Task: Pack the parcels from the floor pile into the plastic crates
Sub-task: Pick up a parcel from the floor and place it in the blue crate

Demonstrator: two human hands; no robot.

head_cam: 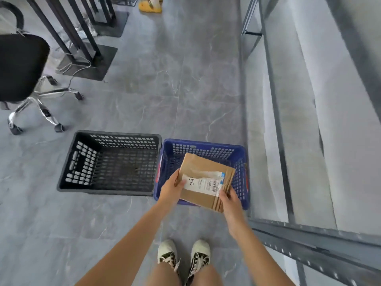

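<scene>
A flat brown cardboard parcel [203, 171] with a white shipping label hangs above the blue plastic crate [240, 153], held from both sides. My left hand [172, 189] grips its left edge and my right hand [231, 200] grips its lower right corner. To the left of the blue crate, touching it, stands a black plastic crate [72, 162] with nothing visible inside. The inside of the blue crate is mostly hidden by the parcel. The floor pile is out of view.
A black office chair [22, 67] on chrome legs stands at the left. Dark metal table legs [82, 36] rise behind it. A grey metal shelving rack [288, 141] runs along the right. A yellow object [150, 6] lies far back. My feet [183, 256] stand just behind the crates.
</scene>
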